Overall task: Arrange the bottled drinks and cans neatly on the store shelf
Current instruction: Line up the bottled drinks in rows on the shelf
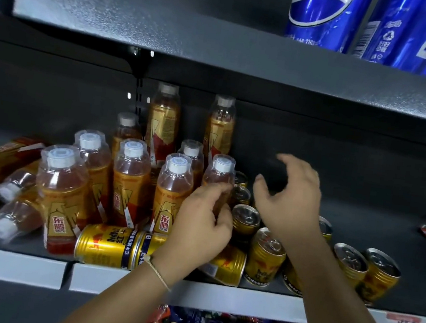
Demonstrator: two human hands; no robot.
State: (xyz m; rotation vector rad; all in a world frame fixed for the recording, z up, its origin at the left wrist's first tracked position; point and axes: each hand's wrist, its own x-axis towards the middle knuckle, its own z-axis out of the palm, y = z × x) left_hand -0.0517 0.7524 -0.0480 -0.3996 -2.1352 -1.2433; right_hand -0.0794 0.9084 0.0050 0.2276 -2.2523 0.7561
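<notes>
Gripping upright amber bottle (218, 178), white cap, gold-red label: left hand (199, 229) fingers curled round it. Right hand (289, 197) beside bottle, fingers spread, holding nothing. Gold cans (246, 219) beside bottle.

We count nine gold-labelled bottles (130, 178) standing at ten o'clock and about four more lying on their sides (0, 159) at nine. Gold cans: two lying (105, 245) at six, some eight upright (264, 256) toward four. Two blue cans (324, 14) sit at one o'clock.
</notes>
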